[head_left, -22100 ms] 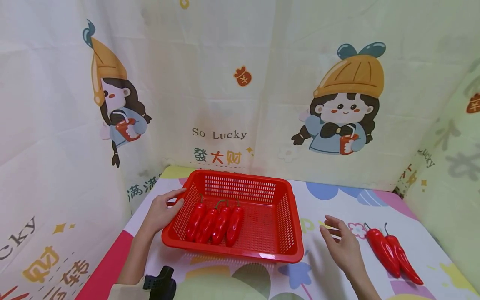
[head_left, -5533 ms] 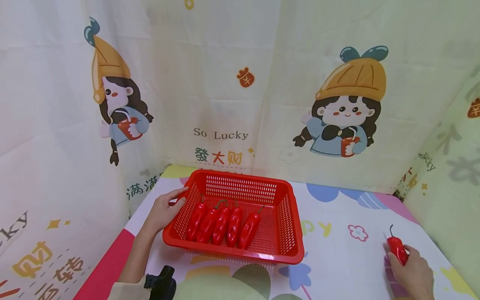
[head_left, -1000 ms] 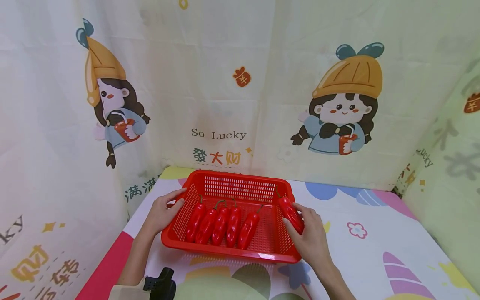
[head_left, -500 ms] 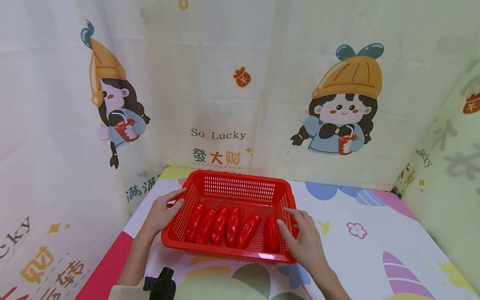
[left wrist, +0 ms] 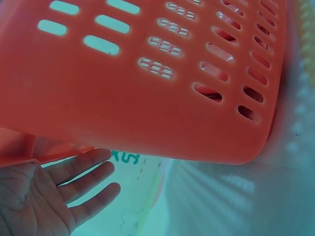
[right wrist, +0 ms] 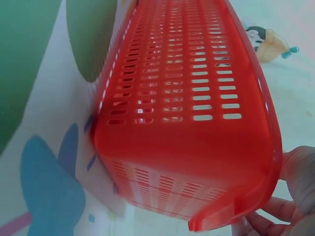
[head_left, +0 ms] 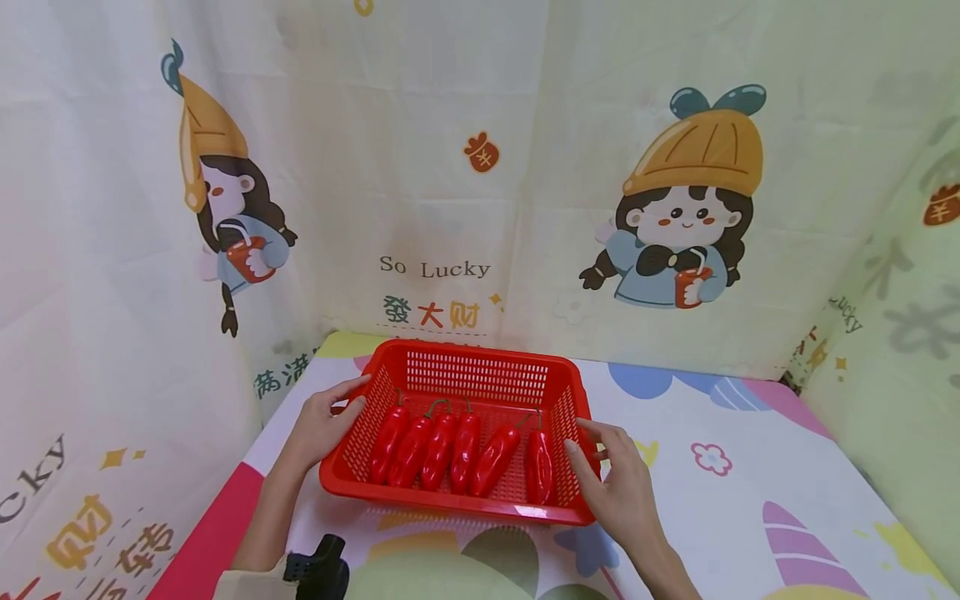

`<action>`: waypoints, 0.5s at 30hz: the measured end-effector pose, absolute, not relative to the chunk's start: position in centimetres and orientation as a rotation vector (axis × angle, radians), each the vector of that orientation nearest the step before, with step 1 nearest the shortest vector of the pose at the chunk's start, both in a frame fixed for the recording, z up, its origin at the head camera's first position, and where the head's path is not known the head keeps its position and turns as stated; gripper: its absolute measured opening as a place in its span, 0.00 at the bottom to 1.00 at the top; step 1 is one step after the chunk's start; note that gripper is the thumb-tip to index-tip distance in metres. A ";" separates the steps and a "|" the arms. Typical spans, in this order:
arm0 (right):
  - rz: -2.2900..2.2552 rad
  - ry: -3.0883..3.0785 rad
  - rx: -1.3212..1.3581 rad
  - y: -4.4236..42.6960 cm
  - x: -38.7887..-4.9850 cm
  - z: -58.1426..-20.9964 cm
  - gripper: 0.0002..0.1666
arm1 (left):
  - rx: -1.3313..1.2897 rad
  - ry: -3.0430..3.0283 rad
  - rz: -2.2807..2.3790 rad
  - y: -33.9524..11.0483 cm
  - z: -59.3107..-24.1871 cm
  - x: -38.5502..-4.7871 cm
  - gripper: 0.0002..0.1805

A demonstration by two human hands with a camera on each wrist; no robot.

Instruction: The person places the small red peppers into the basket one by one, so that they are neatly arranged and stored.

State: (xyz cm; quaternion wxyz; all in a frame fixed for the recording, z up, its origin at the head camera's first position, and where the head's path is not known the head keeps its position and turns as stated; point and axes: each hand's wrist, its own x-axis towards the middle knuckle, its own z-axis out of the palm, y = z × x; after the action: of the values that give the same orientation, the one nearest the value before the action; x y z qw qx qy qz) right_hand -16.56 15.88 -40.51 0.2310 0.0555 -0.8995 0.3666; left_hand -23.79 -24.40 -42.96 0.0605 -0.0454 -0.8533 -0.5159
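Observation:
A red plastic basket (head_left: 450, 508) with slotted walls stands on the table. Several red chili peppers (head_left: 465, 454) with green stems lie side by side in it. The rightmost pepper (head_left: 539, 467) lies a little apart near the right wall. My left hand (head_left: 318, 429) grips the basket's left rim, with its fingers (left wrist: 91, 174) stretched beneath the handle in the left wrist view. At the opposite end, my right hand (head_left: 618, 475) holds the right rim, thumb over the edge and fingers (right wrist: 263, 223) under the handle. Neither hand holds a pepper.
A patterned cloth (head_left: 705, 517) covers the table. Printed curtains (head_left: 450, 167) rise behind and at both sides. A black strap device (head_left: 318, 567) sits at my left sleeve.
My right hand has laid a red chili pepper down in the basket's right part, let go and moved outward onto the right rim. My left hand has stayed on the left rim.

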 end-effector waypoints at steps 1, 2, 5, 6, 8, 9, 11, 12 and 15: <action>1.000 -2.463 0.163 16.0 -16.5 -40.5 0.25 | -0.137 -2.582 -1.557 -24.4 -42.9 -23.8 0.24; 0.992 -2.454 0.173 16.1 -16.5 -40.5 0.25 | -0.139 -2.582 -1.557 -24.4 -42.9 -23.7 0.24; 0.967 -2.443 0.179 16.5 -16.3 -40.4 0.24 | -0.143 -2.581 -1.560 -24.3 -42.9 -23.6 0.25; 0.963 -2.446 0.174 16.6 -16.2 -40.3 0.24 | -0.145 -2.584 -1.558 -24.3 -42.9 -23.6 0.25; 0.960 -2.454 0.165 16.7 -16.0 -40.3 0.24 | -0.145 -2.592 -1.546 -24.4 -42.9 -23.5 0.25; 0.958 -2.457 0.165 16.8 -15.9 -40.2 0.24 | -0.146 -2.595 -1.538 -24.4 -42.9 -23.5 0.25; 0.958 -2.454 0.172 17.1 -15.7 -40.2 0.24 | -0.152 -2.600 -1.517 -24.6 -42.9 -23.5 0.25; 0.952 -2.453 0.174 17.2 -15.6 -40.2 0.24 | -0.156 -2.603 -1.498 -24.7 -42.9 -23.4 0.25; 0.936 -2.446 0.176 17.7 -15.3 -40.2 0.23 | -0.146 -2.604 -1.443 -24.8 -42.6 -23.2 0.25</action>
State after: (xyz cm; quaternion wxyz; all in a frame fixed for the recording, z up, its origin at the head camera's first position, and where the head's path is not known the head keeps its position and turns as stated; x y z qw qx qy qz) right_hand -15.29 17.71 -40.15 0.2553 0.0648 -0.9010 0.3447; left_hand -23.23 -24.83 -42.60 0.0803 -0.0489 -0.8708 -0.4825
